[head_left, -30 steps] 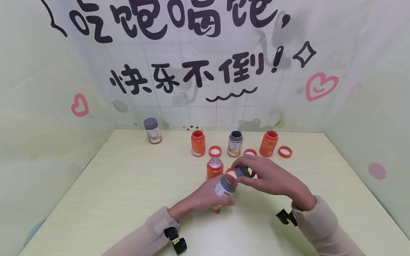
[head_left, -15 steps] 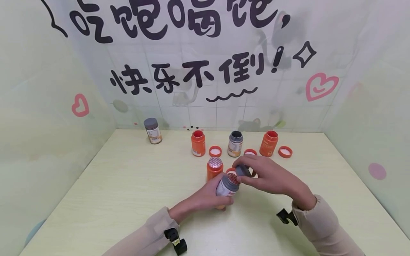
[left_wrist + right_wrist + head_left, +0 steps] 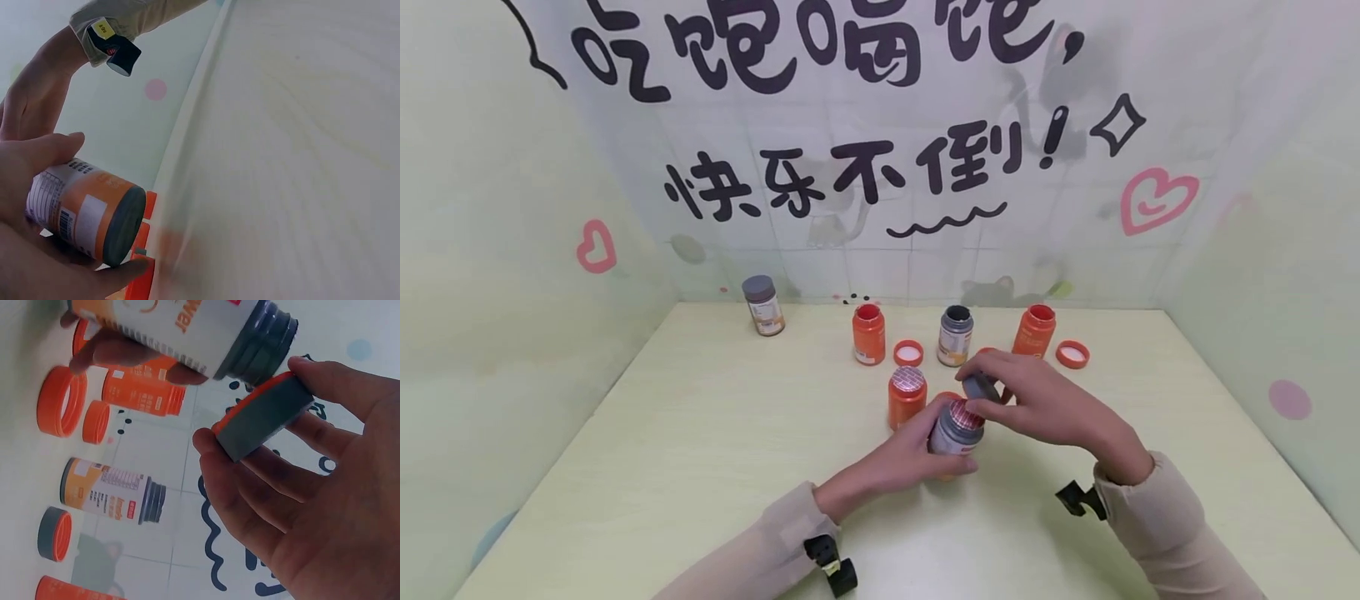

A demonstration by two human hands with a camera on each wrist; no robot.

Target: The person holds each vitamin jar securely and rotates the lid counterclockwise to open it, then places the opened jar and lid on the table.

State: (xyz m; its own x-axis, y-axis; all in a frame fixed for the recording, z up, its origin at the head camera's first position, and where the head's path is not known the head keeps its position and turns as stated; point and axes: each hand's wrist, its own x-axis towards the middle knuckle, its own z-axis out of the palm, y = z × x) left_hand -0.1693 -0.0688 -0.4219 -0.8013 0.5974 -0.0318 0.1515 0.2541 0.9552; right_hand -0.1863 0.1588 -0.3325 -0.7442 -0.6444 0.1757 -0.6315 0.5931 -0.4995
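Note:
My left hand (image 3: pixel 913 458) grips a grey pill bottle (image 3: pixel 953 440) with a white and orange label, tilted toward the right. A patterned foil seal covers its mouth. Between the thumb and fingers of my right hand (image 3: pixel 1052 398) is a grey screw cap (image 3: pixel 981 387); the right wrist view shows the cap (image 3: pixel 265 419) with an orange inner rim, right at the bottle's threaded neck (image 3: pixel 265 344). In the left wrist view the grey base of the bottle (image 3: pixel 94 209) faces the camera. Just behind the left hand stands an orange bottle (image 3: pixel 907 406) with a foil-covered mouth.
Along the back stand uncapped bottles: an orange one (image 3: pixel 868 337), a grey one (image 3: pixel 955 340) and another orange one (image 3: pixel 1036 332). Orange-rimmed caps, one at centre (image 3: pixel 908 353) and one at right (image 3: pixel 1072 354), lie near them. A capped grey bottle (image 3: pixel 765 308) stands back left.
My left hand has moved right with the grey bottle, bringing its mouth closer under the cap and more upright. My right hand keeps hold of the cap, nearly in place.

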